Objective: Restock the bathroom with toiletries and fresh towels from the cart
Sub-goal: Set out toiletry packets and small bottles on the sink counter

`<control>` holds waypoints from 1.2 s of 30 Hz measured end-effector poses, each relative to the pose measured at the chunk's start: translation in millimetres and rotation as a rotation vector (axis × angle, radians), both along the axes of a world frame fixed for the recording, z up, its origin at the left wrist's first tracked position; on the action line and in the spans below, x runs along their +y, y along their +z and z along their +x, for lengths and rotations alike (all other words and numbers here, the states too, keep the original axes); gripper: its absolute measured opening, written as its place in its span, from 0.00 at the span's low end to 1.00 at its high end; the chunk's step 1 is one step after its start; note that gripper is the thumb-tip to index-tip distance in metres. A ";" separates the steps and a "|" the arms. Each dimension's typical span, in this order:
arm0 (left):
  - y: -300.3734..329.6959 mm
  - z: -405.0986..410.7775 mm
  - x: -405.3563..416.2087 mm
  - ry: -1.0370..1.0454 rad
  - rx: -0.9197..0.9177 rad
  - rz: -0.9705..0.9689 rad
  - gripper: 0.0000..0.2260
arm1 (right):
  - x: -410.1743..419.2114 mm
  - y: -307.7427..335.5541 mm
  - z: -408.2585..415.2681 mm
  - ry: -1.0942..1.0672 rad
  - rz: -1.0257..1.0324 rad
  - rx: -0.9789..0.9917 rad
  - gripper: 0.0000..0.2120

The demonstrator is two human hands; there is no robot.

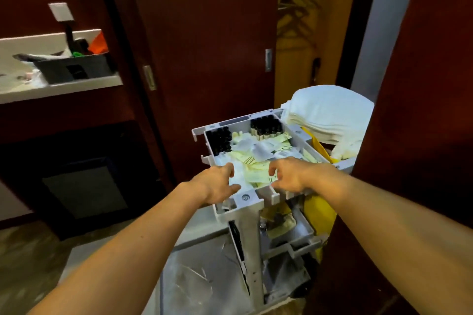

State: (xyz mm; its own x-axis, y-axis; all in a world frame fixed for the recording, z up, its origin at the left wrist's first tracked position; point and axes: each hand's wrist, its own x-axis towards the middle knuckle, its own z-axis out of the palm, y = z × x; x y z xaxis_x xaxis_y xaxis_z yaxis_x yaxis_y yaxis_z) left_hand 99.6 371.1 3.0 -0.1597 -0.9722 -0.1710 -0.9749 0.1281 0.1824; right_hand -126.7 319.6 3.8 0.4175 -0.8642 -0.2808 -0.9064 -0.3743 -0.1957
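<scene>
**Both hands over the cart's top tray**

Far left of the hands, a grey caddy (74,68) sits on a white counter (61,87). The left hand (217,184) reaches over the near rim of the cart tray (252,198), fingers loosely curved, gripping nothing. Between and just beyond both hands lie pale sachets (258,161), with dark bottles (266,126) further back. The right hand (289,175) hovers with fingers curled down onto the sachets; whether it pinches one is unclear. Beyond it, to the right, folded white towels (330,112) are stacked.
</scene>
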 end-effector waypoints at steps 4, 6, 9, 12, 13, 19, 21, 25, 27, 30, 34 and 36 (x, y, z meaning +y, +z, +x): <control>-8.2 12.0 -46.9 -0.113 -0.020 0.006 0.19 | -25.4 -12.5 4.7 -0.078 0.021 0.021 0.15; -14.3 17.1 -66.7 -0.159 -0.035 0.010 0.19 | -34.5 -21.9 8.9 -0.114 0.027 0.024 0.15; -25.6 19.4 -90.6 -0.217 -0.043 0.021 0.19 | -44.3 -36.9 14.8 -0.160 0.064 0.014 0.16; -39.7 16.1 -109.0 -0.269 -0.041 0.057 0.20 | -57.9 -50.0 19.5 -0.174 0.098 -0.020 0.18; -44.8 15.0 -115.1 -0.283 -0.043 0.073 0.20 | -62.8 -53.6 21.1 -0.177 0.098 -0.041 0.20; -65.5 8.5 -145.3 -0.279 0.002 0.108 0.18 | -88.8 -79.0 34.6 -0.190 0.091 -0.149 0.33; -68.7 7.1 -151.4 -0.261 0.025 0.123 0.15 | -95.1 -85.4 38.3 -0.146 0.103 -0.108 0.36; -67.5 9.5 -166.9 -0.228 0.080 0.124 0.13 | -110.3 -89.4 40.4 -0.099 0.056 -0.111 0.18; -64.9 10.3 -173.8 -0.195 0.125 0.134 0.13 | -118.9 -88.3 39.4 -0.151 0.062 -0.155 0.08; -61.7 9.5 -178.6 -0.111 0.313 0.141 0.12 | -130.6 -83.2 36.1 -0.327 0.182 -0.349 0.13; -55.9 0.2 -180.3 0.051 0.702 0.243 0.19 | -136.4 -72.0 37.0 -0.602 0.370 -0.770 0.16; -55.0 -4.8 -181.5 0.092 0.821 0.284 0.20 | -135.6 -67.8 39.2 -0.630 0.486 -0.924 0.10</control>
State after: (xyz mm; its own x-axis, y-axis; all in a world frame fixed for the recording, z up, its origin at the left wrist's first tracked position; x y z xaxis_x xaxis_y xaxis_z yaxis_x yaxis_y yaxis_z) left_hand 94.8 189.6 -52.0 -0.2614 -0.9254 -0.2745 -0.5255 -0.1021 0.8447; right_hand -87.4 184.0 -64.0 0.1767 -0.8753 -0.4502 -0.3483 0.3722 -0.8603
